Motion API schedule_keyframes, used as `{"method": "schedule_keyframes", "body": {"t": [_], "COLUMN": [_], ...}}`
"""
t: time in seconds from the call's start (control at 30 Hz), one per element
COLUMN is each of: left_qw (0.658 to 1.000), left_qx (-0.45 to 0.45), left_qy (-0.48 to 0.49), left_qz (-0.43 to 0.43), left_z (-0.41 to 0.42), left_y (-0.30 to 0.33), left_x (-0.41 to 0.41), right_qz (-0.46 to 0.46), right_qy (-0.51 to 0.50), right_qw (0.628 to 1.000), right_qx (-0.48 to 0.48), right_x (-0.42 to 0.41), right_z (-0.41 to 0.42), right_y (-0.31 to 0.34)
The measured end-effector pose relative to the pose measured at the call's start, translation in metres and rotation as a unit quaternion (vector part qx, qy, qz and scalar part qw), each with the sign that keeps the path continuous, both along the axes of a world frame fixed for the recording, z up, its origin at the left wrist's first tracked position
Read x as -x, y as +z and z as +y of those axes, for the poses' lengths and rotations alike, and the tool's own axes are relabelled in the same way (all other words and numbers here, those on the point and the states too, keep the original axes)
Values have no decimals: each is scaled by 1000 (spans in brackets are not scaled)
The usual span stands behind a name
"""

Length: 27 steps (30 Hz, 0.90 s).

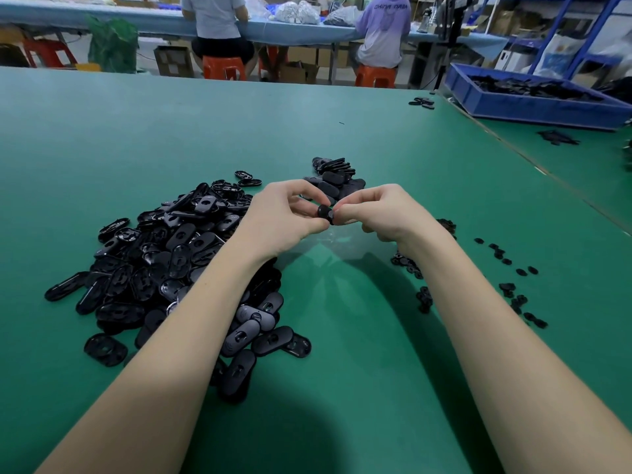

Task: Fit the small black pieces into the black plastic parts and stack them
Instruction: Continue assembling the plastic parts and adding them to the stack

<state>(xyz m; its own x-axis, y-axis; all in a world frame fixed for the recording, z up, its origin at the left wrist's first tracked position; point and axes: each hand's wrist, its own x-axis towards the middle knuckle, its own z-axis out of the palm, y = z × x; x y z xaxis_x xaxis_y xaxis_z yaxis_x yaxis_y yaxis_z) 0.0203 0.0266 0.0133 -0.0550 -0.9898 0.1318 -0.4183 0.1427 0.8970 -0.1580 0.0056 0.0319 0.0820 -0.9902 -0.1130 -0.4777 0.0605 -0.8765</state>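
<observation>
I hold one oval black plastic part (325, 213) up off the green table (342, 354), just in front of the stack of finished black parts (337, 181). The fingers of my left hand (285, 217) are curled round its near end, and the fingers of my right hand (376, 212) pinch at its other end, probably pressing in a small black piece, though I cannot see that piece. The part looks light, stiff and smooth, so I judge it best gripped by its edges. The big heap of loose black parts (171, 261) lies left of the stack, the scattered small black pieces (509, 289) right. Beyond, people sit on orange stools at another bench.
</observation>
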Motion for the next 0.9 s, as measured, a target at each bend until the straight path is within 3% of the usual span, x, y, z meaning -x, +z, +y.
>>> {"method": "schedule_keyframes", "body": {"t": [0.37, 0.6, 0.9], "left_qw": [999, 999, 980], "left_qx": [38, 22, -93], "left_qy": [17, 7, -25], "left_qz": [-12, 24, 172], "left_z": [0, 2, 2], "left_y": [2, 2, 6], "left_x": [2, 3, -3], "right_qz": [-48, -84, -112], "right_qy": [-20, -20, 29], "right_qw": [997, 993, 990], "right_qx": [-58, -77, -78], "right_x": [-2, 3, 8], "right_z": [-3, -7, -3], "right_y": [-5, -8, -11]}}
